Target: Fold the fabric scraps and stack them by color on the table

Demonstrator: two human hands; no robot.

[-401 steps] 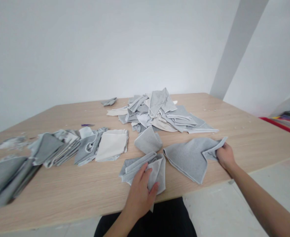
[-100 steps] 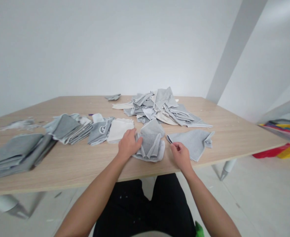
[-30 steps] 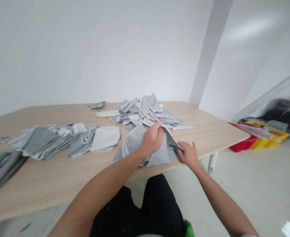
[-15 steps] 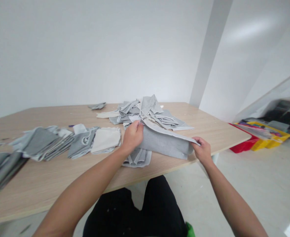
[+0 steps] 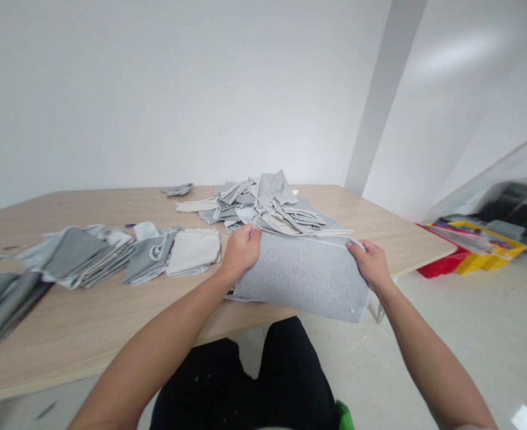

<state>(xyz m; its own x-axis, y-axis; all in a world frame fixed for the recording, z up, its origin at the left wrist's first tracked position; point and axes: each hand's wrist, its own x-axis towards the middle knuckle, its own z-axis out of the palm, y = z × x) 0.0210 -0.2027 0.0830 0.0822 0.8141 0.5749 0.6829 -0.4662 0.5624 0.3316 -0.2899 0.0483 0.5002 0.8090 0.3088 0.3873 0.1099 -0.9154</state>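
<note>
A grey piece of fabric (image 5: 308,272) is stretched between my two hands, its lower part hanging past the table's front edge. My left hand (image 5: 242,248) pinches its upper left corner. At the upper right corner, my right hand (image 5: 370,263) grips the fabric between thumb and fingers. Behind it lies a loose heap of grey and cream fabric pieces (image 5: 270,194). The held piece mostly covers a small grey stack on the table below it. To the left of my left hand sits a folded stack with a cream top (image 5: 195,251).
More folded grey stacks (image 5: 77,254) line the left side of the wooden table (image 5: 124,334), with dark grey fabric (image 5: 10,304) at the near left. One small grey piece (image 5: 178,190) lies near the wall. Yellow (image 5: 492,260) and red bins (image 5: 443,263) stand on the floor at right.
The held fabric has opened out from a folded, slanted shape into a flatter sheet facing me. Its lower edge has dropped, covering the small stack. My right hand has risen slightly.
</note>
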